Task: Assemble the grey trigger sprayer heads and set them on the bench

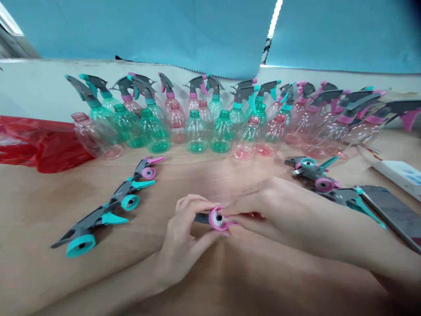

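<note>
Between my hands is a grey spray head (202, 217) with a pink screw collar (215, 221), its open underside facing me. My left hand (186, 232) is closed around it, thumb below the collar and fingers above. My right hand (259, 210) pinches at the collar's right edge; whether anything small is between its fingertips cannot be made out. To the left lies a row of loose spray heads with turquoise collars (81, 245) and one with a pink collar (148, 173). More loose spray heads (324, 184) lie beyond my right forearm.
Uncapped green bottles (195, 136) and pink-tinted bottles (245, 142) stand across the table's back. Behind them are bottles with spray heads fitted (215, 94). A red plastic bag (49, 147) lies at left. A phone (391, 210) and a white power strip (401, 173) lie at right.
</note>
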{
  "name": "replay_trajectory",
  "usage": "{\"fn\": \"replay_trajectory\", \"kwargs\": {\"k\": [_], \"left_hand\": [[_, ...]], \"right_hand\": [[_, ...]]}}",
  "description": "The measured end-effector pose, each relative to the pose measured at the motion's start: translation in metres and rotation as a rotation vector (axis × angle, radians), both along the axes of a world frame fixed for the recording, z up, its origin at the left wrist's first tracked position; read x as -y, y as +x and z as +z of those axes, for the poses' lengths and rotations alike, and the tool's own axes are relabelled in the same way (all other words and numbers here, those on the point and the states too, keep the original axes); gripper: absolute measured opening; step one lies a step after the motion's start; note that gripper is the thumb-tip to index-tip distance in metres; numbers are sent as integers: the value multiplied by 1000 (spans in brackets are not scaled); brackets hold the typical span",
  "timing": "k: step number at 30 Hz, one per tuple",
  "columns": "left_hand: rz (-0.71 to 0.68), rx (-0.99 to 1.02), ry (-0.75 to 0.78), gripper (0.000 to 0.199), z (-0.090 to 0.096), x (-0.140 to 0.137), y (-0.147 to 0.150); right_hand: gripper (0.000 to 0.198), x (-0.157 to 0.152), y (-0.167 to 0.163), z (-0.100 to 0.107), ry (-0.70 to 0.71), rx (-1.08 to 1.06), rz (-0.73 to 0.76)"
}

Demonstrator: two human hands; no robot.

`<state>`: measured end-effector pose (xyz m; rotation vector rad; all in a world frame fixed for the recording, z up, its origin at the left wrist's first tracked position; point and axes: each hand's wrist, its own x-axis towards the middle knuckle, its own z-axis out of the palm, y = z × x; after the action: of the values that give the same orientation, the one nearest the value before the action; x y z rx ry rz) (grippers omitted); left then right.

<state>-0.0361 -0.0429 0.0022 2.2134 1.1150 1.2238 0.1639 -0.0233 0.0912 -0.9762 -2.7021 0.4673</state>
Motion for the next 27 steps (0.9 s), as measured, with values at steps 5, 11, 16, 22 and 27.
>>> {"fn": "replay_trajectory", "kwargs": {"k": [5, 11, 16, 22, 27], "left_hand": [[-13, 12, 20, 28, 0, -3, -4], [-57, -17, 100, 28, -3, -3, -5], [-85, -33, 114, 27, -3, -3, -6], [-133, -23, 97, 23, -3, -5, -8], [-140, 14, 96, 22, -2, -6, -9]], "right_hand": [[23, 2, -2, -6, -206, 4, 17], [20, 2, -1, -7, -248, -35, -2], [20, -1, 0, -5, -282, -95, 15], [16, -2, 1, -1, -320, -85, 59], [16, -2, 0, -4, -315, -82, 26]]}}
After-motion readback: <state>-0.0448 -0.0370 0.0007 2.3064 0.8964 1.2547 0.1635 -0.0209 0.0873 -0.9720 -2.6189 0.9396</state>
